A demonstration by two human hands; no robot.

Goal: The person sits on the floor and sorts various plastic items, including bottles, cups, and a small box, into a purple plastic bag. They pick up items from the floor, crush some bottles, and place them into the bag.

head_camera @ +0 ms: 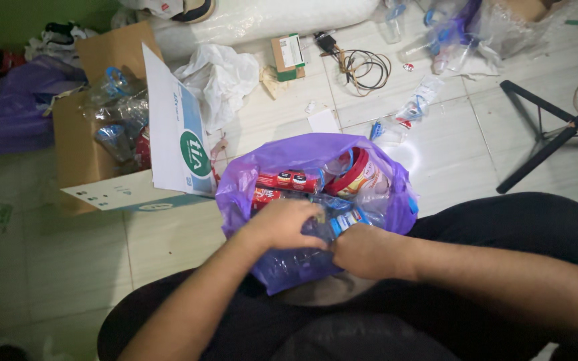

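Observation:
A purple plastic bag [272, 160] stands open on the floor between my knees, stuffed with crushed clear plastic bottles, red wrappers [289, 179] and a red-rimmed cup [359, 175]. My left hand [282, 224] reaches into the bag's near side with fingers curled over a clear plastic bottle [332, 224]. Pressed against the bag's near edge, my right hand [366, 251] is closed on the same bottle. Both hands touch each other at the bag's mouth.
An open cardboard box [75, 154] with plastic bottles stands at left. A white plastic bag [219, 77], a small carton [287, 57], a coiled cable [362, 67] and loose bottles [416, 107] lie on the tiled floor. A black tripod leg [536, 144] is at right.

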